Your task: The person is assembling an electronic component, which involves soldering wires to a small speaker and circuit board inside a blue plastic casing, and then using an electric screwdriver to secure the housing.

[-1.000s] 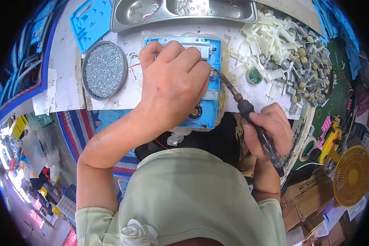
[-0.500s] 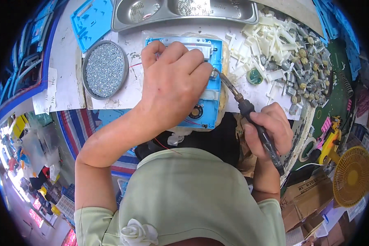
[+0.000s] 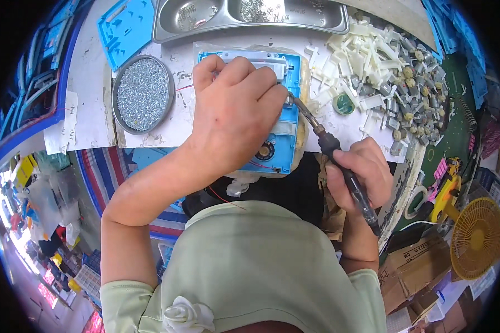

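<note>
My right hand (image 3: 364, 175) grips a black-handled soldering iron (image 3: 339, 158). Its bent metal tip rests at the inside of a blue plastic housing (image 3: 286, 158), close to my left fingertips. Over the housing lies my left hand (image 3: 236, 111), back upward and fingers curled down; whatever the fingertips pinch is hidden beneath them. A white plastic piece (image 3: 266, 72) spans the top of the housing, and a round black speaker (image 3: 265, 150) sits in its lower part. Thin red wires (image 3: 225, 198) stick out past the hand and hang at the near edge.
A round tray of small screws (image 3: 143, 94) stands left of the housing. Behind is a metal compartment tray (image 3: 250, 25). White plastic parts (image 3: 366, 53) and small grey motors (image 3: 411, 94) are heaped at right, near a green tape roll (image 3: 344, 104). A yellow fan (image 3: 476, 238) stands lower right.
My right hand and the soldering iron's handle have shifted slightly left, while the tip stays by the left fingertips. My left hand is almost still.
</note>
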{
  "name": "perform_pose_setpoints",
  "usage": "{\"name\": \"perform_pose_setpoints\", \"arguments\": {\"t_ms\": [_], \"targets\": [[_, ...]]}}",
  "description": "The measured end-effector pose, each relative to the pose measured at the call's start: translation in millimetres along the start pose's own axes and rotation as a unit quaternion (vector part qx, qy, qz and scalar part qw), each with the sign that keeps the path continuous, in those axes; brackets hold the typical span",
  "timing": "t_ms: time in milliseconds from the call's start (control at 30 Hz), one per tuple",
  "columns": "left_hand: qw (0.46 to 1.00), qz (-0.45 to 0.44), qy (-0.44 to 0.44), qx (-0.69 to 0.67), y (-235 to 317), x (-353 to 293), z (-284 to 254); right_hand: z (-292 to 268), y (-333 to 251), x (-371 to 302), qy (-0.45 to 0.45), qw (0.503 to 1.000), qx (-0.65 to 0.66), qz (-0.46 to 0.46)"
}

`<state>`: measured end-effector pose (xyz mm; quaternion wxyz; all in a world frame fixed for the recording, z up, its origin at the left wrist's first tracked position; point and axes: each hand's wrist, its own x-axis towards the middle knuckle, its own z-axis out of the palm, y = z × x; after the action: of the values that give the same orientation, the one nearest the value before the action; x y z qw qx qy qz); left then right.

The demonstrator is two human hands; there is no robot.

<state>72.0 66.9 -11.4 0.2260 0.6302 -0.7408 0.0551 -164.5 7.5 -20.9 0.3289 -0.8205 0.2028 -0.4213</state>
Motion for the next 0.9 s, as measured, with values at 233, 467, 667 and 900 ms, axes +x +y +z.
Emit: {"name": "perform_pose_setpoints", "arguments": {"t_ms": [233, 467, 667, 900], "targets": [[1.0, 0.004, -0.007, 0.001, -0.9, 0.2, 0.8, -6.9, -2.4, -3.3, 0.018, 1.0, 0.009, 0.004], [1.0, 0.011, 0.0, 0.007, -1.7, 0.5, 0.2, -8.1, -2.3, -3.5, 0.021, 1.0, 0.002, -0.002], [1.0, 0.006, 0.008, 0.004, -0.1, -1.9, -2.7, -11.6, -4.3, -2.2, 0.013, 1.0, -0.01, -0.001], [0.995, -0.071, 0.002, 0.075, -37.4, -20.1, -40.9, -23.9, -2.9, -7.3, 0.029, 0.999, -0.035, 0.01]]}}
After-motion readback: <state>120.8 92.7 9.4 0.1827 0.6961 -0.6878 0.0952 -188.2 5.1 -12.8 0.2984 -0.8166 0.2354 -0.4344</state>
